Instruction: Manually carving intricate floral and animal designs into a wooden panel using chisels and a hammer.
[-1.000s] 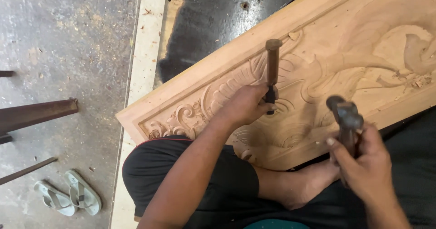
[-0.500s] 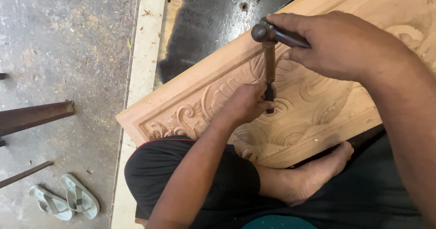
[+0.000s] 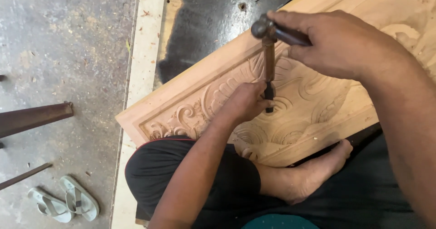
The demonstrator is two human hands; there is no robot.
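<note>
Head view: left hand (image 3: 245,102) grips the slim wooden-handled steel chisel (image 3: 269,70) low on its shaft, upright on the pale carved wooden panel (image 3: 318,106). Right hand (image 3: 338,42) grips the dark-handled metal hammer (image 3: 268,29), head touching the chisel top. Chisel judged rigid, sharp-tipped; panel stiff, likely heavy.

place: woodcarving workshop | signs: carved wooden panel (image 3: 295,97), wood chips on concrete floor (image 3: 63,52)

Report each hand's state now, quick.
Left hand: closed around the dark wooden-handled chisel, upright on the carved wooden panel.
Right hand: closed on the dark-handled metal hammer.
</note>
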